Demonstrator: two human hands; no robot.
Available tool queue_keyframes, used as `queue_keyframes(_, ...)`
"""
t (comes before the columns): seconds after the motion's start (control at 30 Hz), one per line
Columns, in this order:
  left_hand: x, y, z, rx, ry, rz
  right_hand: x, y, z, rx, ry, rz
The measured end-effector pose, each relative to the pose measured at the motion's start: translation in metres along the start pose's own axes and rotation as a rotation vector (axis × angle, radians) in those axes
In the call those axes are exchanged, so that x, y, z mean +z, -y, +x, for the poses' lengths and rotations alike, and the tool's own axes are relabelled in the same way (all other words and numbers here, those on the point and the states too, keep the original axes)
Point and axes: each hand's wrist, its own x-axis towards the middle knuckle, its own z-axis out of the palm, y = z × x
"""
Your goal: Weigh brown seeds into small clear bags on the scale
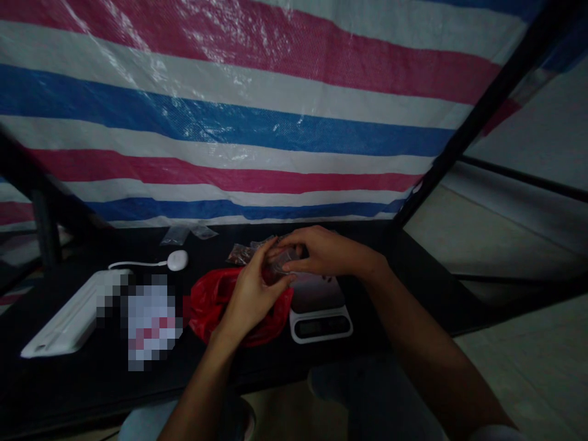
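Observation:
Between my two hands is a small clear plastic bag (281,261). My left hand (258,288) has its thumb and fingers closed on the bag's left side, above a red plastic bag (211,300) that lies open. From the right, my right hand (316,250) pinches the same clear bag, over the back of a white digital kitchen scale (321,306). Small clear bags with reddish-brown contents (239,253) lie just behind my hands. What the held bag contains is too dark to make out.
On the left of the black table (367,361) lie a long white device (68,315), a white rounded piece on a cable (177,260) and a blurred-out white packet (154,318). Flat clear bags (177,233) rest at the back, before a striped plastic sheet (257,141).

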Motion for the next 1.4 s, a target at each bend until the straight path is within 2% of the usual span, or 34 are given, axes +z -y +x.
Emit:
queue_keyframes(0.17, -0.001, -0.001, 0.0, -0.014, -0.006, -0.064, -0.011, 0.009, 0.001, 0.04, 0.011, 0.021)
queue_keyframes(0.23, -0.002, -0.001, 0.0, 0.002, 0.015, -0.069, -0.008, 0.001, -0.011, 0.058, -0.061, 0.131)
queue_keyframes(0.33, -0.003, -0.001, 0.0, 0.0, 0.013, -0.013, 0.008, -0.017, -0.033, 0.136, -0.239, 0.332)
queue_keyframes(0.4, -0.005, -0.002, 0.0, -0.03, -0.023, 0.045, 0.025, -0.03, -0.046, 0.187, -0.28, 0.338)
queue_keyframes(0.5, -0.006, -0.002, -0.002, -0.058, -0.084, 0.083, 0.048, -0.045, -0.057, 0.304, -0.255, 0.261)
queue_keyframes(0.57, -0.005, -0.001, -0.004, -0.071, -0.097, 0.076, 0.055, -0.05, -0.062, 0.331, -0.259, 0.2)
queue_keyframes(0.73, -0.002, 0.003, -0.006, -0.063, -0.081, 0.116, 0.045, -0.06, -0.076, 0.402, -0.212, 0.11)
queue_keyframes(0.87, 0.002, 0.005, -0.004, -0.017, -0.075, 0.088, 0.039, -0.068, -0.081, 0.415, -0.057, 0.003)
queue_keyframes(0.97, 0.002, 0.003, -0.003, -0.037, -0.044, 0.019, 0.04, -0.073, -0.075, 0.375, -0.001, 0.014)
queue_keyframes(1.2, -0.003, 0.002, -0.006, -0.066, 0.06, 0.048, 0.038, -0.075, -0.036, 0.302, -0.025, -0.026)
queue_keyframes(1.4, -0.001, 0.005, -0.008, -0.06, 0.102, 0.107, 0.035, -0.08, -0.017, 0.297, 0.113, 0.038)
